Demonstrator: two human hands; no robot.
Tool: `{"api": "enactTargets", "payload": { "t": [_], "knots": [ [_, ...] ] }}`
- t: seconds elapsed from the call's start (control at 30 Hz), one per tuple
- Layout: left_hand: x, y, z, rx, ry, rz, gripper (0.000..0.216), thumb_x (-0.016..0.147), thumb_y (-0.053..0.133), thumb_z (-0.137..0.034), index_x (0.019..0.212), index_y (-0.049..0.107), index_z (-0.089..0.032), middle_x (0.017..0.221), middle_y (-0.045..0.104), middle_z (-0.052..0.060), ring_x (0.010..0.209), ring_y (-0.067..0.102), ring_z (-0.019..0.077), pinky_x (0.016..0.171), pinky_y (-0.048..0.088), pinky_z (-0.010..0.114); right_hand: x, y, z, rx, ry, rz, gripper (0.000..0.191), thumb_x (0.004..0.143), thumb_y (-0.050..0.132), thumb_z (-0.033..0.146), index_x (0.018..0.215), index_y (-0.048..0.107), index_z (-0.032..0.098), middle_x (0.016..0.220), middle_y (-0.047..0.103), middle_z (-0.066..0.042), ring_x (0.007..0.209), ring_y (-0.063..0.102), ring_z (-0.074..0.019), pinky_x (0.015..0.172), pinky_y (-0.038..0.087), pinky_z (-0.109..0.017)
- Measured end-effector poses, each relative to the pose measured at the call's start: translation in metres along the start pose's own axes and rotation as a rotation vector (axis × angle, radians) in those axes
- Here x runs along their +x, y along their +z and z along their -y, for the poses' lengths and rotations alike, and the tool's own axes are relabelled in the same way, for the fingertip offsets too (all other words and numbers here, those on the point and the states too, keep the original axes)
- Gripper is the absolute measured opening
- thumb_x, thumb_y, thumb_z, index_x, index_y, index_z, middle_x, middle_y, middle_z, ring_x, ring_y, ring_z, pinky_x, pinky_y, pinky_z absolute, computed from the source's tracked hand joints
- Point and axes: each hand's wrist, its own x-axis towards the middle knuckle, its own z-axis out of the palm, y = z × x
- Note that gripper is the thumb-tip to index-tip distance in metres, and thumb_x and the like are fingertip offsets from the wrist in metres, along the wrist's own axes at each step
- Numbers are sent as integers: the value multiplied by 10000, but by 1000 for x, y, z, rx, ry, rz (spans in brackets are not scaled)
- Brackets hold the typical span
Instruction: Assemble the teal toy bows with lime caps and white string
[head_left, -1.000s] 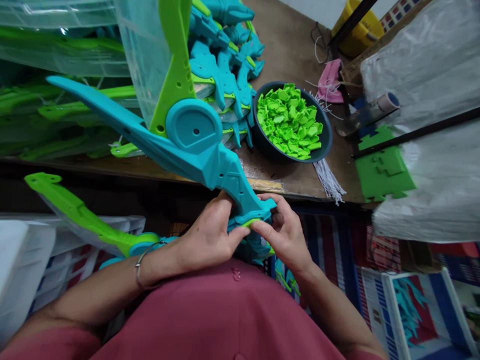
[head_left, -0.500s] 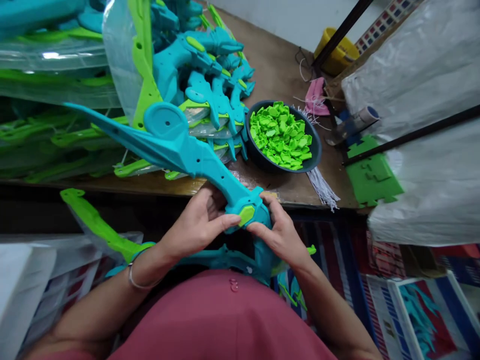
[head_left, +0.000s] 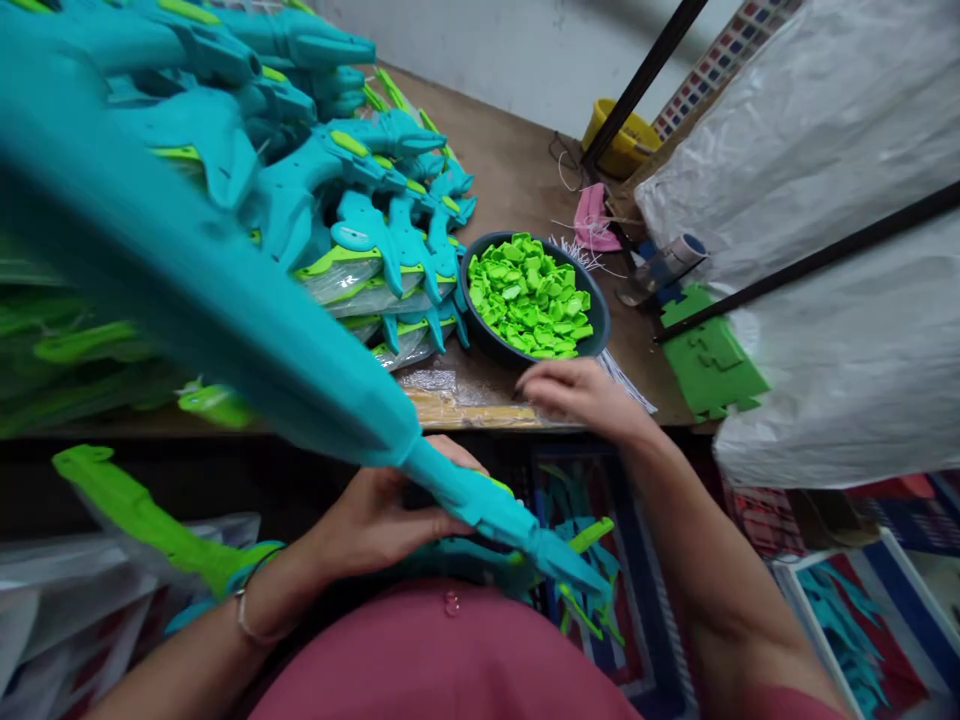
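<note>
My left hand (head_left: 379,515) is closed around the grip of a large teal toy bow (head_left: 225,320), which sweeps up close to the camera and is blurred. My right hand (head_left: 581,392) has let go and hovers over the table edge just below a dark bowl (head_left: 596,335) heaped with small bright green plastic pieces (head_left: 529,295). Its fingers curl loosely downward with nothing visible in them. A second teal and green toy (head_left: 577,565) lies in my lap.
A pile of teal and green toy bows (head_left: 360,200), some in clear bags, covers the left of the wooden table (head_left: 517,170). Green foam sheet (head_left: 709,360), tape roll (head_left: 679,250), yellow tub (head_left: 619,135) and plastic-wrapped bundle (head_left: 832,250) are at right. Printed boxes (head_left: 847,620) are below.
My right hand left the bow's grip and moved up to the table edge near the bowl. The left hand swung the bow's limb toward the camera. The view tilted upward.
</note>
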Motion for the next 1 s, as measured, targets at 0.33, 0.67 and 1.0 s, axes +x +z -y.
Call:
{"api": "enactTargets", "payload": {
  "t": [0.33,0.67,1.0],
  "knots": [
    [19,14,3,130,-34,-283,281,881,735,-307,1135,773,-195,1188,796,68,1116,743,276,1035,590,432,111,-19,-60,-504,56,-308,112,703,841,196,812,816,188,847,792,-61,849,704,-245,776,488,-307],
    [26,5,16,123,-81,-370,407,910,720,-429,1272,704,-243,1332,728,73,1270,638,342,1149,474,544,96,-17,-57,-179,-9,-549,177,810,679,313,845,757,158,761,728,-30,678,641,-168,654,504,-291],
    [31,5,-2,2,20,-334,464,969,685,-372,1405,637,-225,1488,632,85,1412,542,320,1248,350,502,-14,46,23,24,-350,-820,64,928,704,258,957,659,223,887,751,-26,768,746,-175,694,653,-312]
  ]
}}
